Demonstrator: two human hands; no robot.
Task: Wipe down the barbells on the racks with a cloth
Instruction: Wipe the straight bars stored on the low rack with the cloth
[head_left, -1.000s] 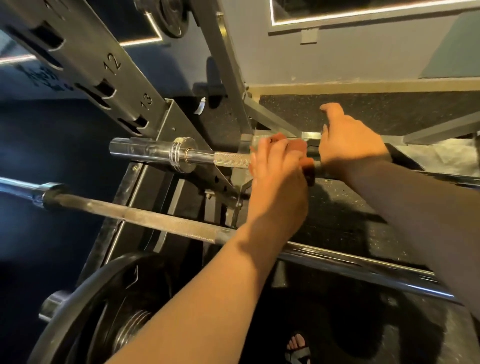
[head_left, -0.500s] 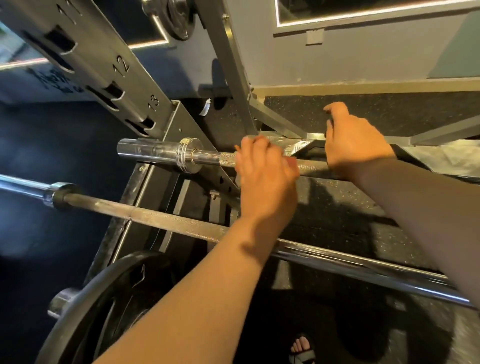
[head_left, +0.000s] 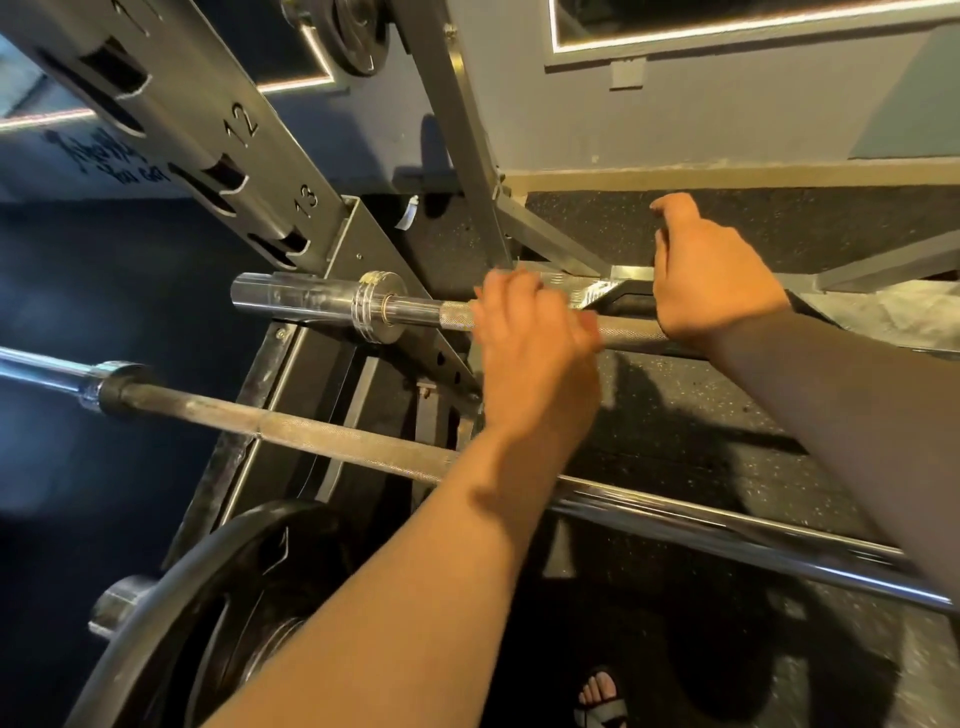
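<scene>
Barbell (head_left: 410, 313): knurled shaft (shiny chrome sleeve); left hand (head_left: 535, 338) and right hand (head_left: 714, 280), each grip clenched round it

Dim room, warm overhead light, wide-angle warp, blurred hands.

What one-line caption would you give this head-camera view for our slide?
Left hand and right hand grip the far barbell, with a second barbell nearer the camera.

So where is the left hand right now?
Head view, centre: the left hand curls its fingers over the knurled shaft of the upper barbell, right of its collar, with the right hand gripping it further right.
</scene>
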